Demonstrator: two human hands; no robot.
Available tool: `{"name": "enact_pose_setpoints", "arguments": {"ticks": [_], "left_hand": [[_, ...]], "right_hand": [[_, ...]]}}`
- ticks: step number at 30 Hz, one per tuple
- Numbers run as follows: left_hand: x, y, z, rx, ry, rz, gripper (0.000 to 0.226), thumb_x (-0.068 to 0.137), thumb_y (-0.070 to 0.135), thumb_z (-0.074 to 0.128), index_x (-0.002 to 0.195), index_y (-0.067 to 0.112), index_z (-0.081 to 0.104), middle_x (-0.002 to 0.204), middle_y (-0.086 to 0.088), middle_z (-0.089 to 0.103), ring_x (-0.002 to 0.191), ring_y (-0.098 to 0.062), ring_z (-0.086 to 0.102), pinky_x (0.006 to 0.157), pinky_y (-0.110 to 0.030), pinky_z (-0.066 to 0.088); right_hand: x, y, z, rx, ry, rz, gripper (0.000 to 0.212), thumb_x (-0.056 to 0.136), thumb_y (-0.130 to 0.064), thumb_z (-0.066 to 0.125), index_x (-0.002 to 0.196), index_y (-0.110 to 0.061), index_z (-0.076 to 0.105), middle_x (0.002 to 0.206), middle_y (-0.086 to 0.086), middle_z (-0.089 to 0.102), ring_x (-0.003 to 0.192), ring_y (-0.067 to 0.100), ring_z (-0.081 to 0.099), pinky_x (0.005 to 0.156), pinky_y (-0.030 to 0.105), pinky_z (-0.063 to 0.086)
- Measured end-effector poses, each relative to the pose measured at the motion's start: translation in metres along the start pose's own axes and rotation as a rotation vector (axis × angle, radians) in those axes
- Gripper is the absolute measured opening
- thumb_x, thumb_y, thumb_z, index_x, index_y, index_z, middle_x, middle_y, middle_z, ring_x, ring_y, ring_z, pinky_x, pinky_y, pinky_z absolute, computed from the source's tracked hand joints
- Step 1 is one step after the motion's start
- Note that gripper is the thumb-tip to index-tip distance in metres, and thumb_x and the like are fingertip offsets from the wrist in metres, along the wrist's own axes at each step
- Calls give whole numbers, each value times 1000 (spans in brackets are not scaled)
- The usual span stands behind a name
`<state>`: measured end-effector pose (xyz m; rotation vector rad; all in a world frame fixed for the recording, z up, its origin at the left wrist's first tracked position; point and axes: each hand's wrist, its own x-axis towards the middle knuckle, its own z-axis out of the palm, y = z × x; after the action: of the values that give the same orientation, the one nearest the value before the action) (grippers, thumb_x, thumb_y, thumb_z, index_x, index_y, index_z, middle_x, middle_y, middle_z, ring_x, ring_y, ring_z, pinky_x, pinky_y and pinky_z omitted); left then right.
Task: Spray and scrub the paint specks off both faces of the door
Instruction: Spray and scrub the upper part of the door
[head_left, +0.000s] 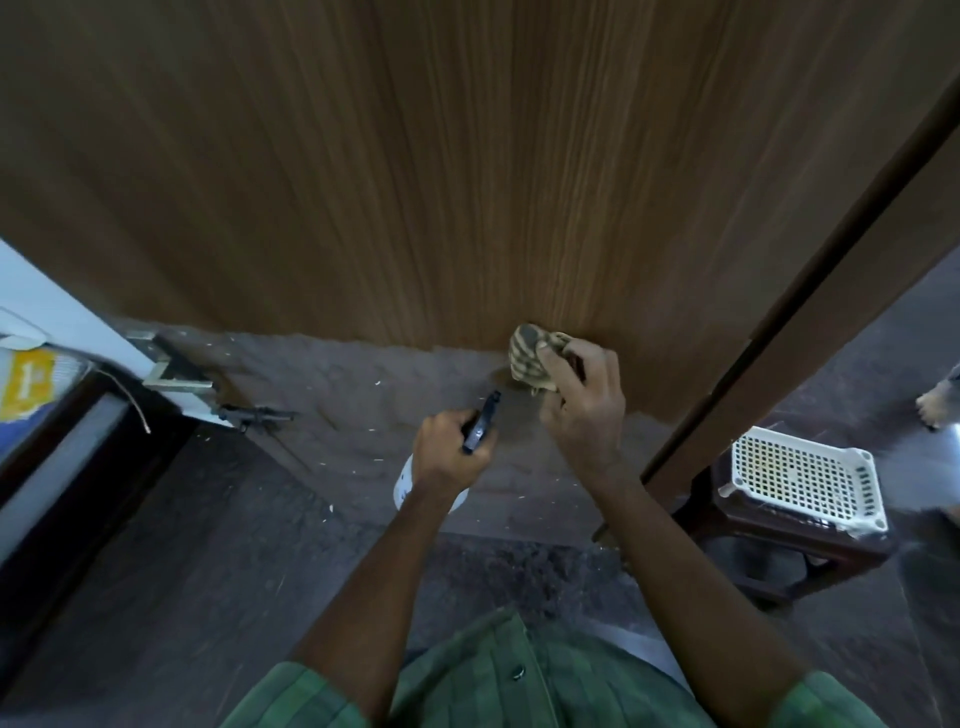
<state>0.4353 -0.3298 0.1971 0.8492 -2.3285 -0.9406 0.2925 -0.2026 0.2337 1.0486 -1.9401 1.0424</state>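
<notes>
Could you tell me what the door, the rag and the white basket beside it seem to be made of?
The door looks like wood or wood-grain laminate: brown, fine straight streaks, matt; which of the two I cannot tell. The rag in the right hand seems woven cloth, striped and crumpled into soft folds. The basket looks like moulded white plastic, with a regular grid of holes.

I count one door (415, 182), one spray bottle (480, 431) and one striped rag (530, 358). Two hands are there, the left (449, 449) and the right (582, 410). At the right stands one stool (779, 545) with one white basket (802, 475) on it.
</notes>
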Motion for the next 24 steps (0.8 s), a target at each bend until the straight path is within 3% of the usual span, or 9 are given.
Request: {"name": "enact_pose_setpoints", "arguments": {"ticks": [2,5,7,10,13,15,19,21,24], "left_hand": [[-1,-1,-6,-6,25,20,37,81,42,55,54,29,33,43,4,37,39,-11,37,51,-28,22],[-1,-4,-13,-36,64,23,38,84,30,61,57,28,35,45,4,38,41,-14,38,51,-27,22],[-1,-4,-18,-42,68,28,35,85,29,62,59,26,38,46,4,38,43,-14,38,50,-28,22],[1,-6,-27,-53,94,29,38,86,29,61,58,27,35,47,4,37,43,-17,36,49,-29,22],[1,-11,-35,-65,112,30,41,86,28,59,58,28,30,46,3,35,42,-17,33,50,-28,19],[-1,-16,-40,-66,111,27,41,88,33,55,57,28,28,48,3,40,41,-16,34,49,-28,18],[1,-24,-50,-67,130,39,43,89,28,60,58,31,30,50,5,45,41,-16,38,47,-22,19],[2,-26,-58,-66,161,38,45,89,23,62,58,31,31,46,3,38,41,-15,38,48,-19,19],[4,-35,-69,-66,188,-2,44,88,28,60,56,30,30,44,4,33,40,-15,37,47,-27,21]], "right_hand": [[-5,-4,12,-16,-26,-88,37,94,7,48,105,-10,79,103,17,69,89,31,57,76,30,50],[-41,1,33,-60,-269,-230,28,90,8,59,98,-13,75,102,7,67,86,27,58,59,34,55],[-49,-3,37,-52,-369,-224,22,87,9,62,93,-11,70,99,5,63,83,25,56,51,37,53],[-21,-23,33,-4,-222,-189,32,92,10,61,110,-12,77,101,7,66,85,24,58,64,27,54],[8,-38,31,26,-29,-156,34,93,10,61,112,-11,79,97,12,68,85,26,58,71,24,49],[-5,-38,43,20,-89,-209,36,91,10,63,114,-14,77,93,9,66,80,26,56,63,27,49],[-48,-31,63,-9,-417,-239,30,88,6,71,107,-16,63,95,5,52,80,27,53,42,40,46],[-38,-41,64,6,-361,-233,23,94,4,68,107,-14,71,94,5,56,79,24,53,47,34,49],[1,-69,63,30,-132,-193,31,97,5,59,112,-14,79,94,8,65,80,22,54,61,22,44]]}}
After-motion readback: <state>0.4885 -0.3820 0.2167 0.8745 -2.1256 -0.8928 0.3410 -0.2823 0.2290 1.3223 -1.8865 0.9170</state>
